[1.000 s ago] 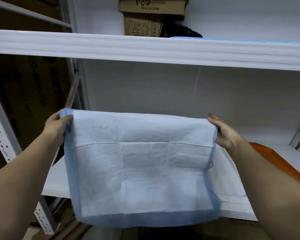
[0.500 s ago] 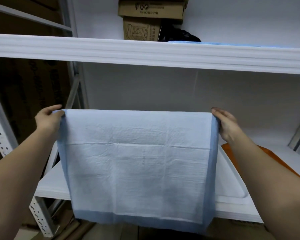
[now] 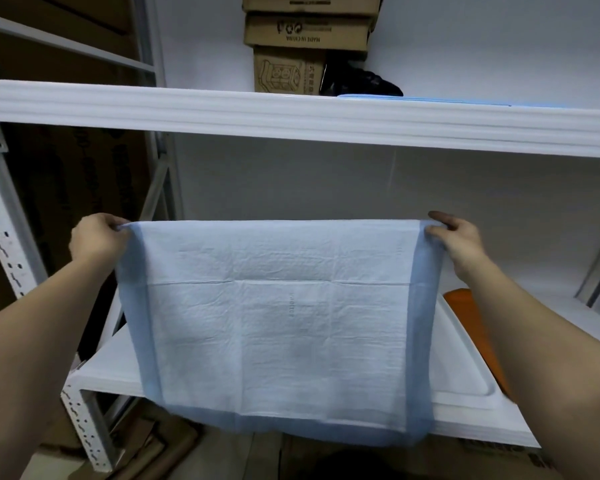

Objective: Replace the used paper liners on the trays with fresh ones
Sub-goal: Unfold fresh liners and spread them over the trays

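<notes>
Blue liner (image 3: 284, 317) held by both hands, box (image 3: 305, 34) printed "MADE IN CHINA"

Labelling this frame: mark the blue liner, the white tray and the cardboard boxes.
blue liner (image 3: 281, 317): head view, middle of the hanging sheet
white tray (image 3: 465, 382): head view, bare right part near the rim
cardboard boxes (image 3: 309, 32): head view, front of the middle box

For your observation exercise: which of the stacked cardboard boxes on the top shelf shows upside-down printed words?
The middle box: it reads "MADE IN CHINA" inverted, unlike its neighbours.
</notes>
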`<state>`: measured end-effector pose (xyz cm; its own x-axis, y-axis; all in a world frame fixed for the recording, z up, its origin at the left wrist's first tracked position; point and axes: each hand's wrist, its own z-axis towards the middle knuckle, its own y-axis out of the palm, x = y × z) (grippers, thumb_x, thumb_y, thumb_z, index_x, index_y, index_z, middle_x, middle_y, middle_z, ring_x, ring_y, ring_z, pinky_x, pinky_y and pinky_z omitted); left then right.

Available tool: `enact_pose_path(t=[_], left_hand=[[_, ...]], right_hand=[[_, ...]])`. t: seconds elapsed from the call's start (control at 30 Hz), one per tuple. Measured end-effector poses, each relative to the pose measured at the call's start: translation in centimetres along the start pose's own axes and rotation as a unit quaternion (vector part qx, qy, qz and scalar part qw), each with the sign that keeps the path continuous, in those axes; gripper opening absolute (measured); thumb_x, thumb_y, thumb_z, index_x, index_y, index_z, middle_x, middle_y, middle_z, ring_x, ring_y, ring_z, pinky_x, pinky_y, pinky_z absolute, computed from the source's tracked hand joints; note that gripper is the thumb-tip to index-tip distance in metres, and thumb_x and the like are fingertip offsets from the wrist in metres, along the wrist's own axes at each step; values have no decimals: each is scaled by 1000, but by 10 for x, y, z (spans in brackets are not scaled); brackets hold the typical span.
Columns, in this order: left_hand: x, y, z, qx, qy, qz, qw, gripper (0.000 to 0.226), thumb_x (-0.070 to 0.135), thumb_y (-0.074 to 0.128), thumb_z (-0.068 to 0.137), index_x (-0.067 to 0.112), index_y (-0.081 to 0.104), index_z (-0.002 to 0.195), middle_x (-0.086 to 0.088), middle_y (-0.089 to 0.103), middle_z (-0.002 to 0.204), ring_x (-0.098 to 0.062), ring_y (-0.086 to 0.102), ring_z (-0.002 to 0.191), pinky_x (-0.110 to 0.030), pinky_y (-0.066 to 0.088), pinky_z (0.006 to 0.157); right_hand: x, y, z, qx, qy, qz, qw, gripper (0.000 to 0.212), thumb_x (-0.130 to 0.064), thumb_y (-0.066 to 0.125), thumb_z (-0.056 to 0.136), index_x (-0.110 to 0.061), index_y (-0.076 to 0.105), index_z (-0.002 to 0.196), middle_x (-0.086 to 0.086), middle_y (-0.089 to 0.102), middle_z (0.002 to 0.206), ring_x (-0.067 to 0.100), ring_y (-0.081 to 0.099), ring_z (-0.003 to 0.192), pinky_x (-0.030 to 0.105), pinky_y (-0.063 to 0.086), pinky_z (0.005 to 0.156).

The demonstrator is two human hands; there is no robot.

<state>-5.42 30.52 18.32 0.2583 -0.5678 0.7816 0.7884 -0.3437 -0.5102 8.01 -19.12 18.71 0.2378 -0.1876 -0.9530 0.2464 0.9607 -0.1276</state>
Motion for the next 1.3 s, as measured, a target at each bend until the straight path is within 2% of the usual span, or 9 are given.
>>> enact_pose_path(t=[0.17,0.3,0.47,0.6,0.83,1.0,1.07,1.2,1.3], left_hand=[[9,-15,-4,59,-18,-15,998,23,27,54,93,10,64,104,-15,43,132,-39,47,117,-48,45,95],[17,-28,-11,106,22,-97,989,24,29,49,92,16,61,108,-8,48,132,-34,49,117,-50,41,102],[43,-45,-26,145,70,-158,974,28,27,40,98,11,49,119,-16,58,120,-33,54,109,-42,43,88],[47,-49,-23,174,85,-171,966,27,27,38,98,13,46,119,-13,59,119,-32,55,109,-42,43,89],[23,-28,-3,147,51,-92,984,26,28,43,96,16,52,116,-15,61,115,-38,56,105,-47,45,86],[-8,-1,18,88,-7,29,996,27,27,42,95,16,59,114,-20,60,114,-43,52,109,-47,38,94],[-23,14,32,59,-35,90,994,29,30,42,96,15,60,113,-23,58,112,-45,50,107,-48,39,90],[-38,37,49,-26,-113,77,990,22,21,49,97,1,54,104,-16,50,80,-32,48,71,-42,43,71],[-49,64,66,-61,-189,43,979,32,16,62,89,-6,54,111,-18,54,84,-29,50,66,-39,48,70]], right_hand=[[-10,-4,-5,52,-77,-91,991,23,-11,64,87,1,67,107,16,63,114,23,57,99,33,46,91],[-21,0,-6,163,-110,-100,975,22,-17,60,90,1,63,103,19,42,127,31,45,117,32,37,102],[-48,6,-15,203,-149,33,967,11,-7,46,94,-17,43,91,-14,42,76,9,44,75,18,34,73],[-56,12,-13,245,-166,40,954,29,-8,43,93,-27,34,73,-10,35,66,2,33,57,22,31,62],[-34,19,13,187,-131,-26,973,1,-11,52,91,-11,51,92,0,47,74,17,46,81,21,34,71],[2,37,29,135,-108,-69,983,18,-20,59,91,-4,59,100,8,55,89,19,51,85,26,35,73],[20,50,44,110,-80,-104,985,13,-21,60,90,-9,57,90,10,54,85,19,49,80,28,35,70],[51,61,66,42,-18,-179,983,30,-22,65,85,-16,50,60,9,56,75,21,52,74,27,37,69],[77,74,79,7,28,-212,977,28,-22,64,87,-11,53,63,9,57,73,24,53,71,32,42,70]])
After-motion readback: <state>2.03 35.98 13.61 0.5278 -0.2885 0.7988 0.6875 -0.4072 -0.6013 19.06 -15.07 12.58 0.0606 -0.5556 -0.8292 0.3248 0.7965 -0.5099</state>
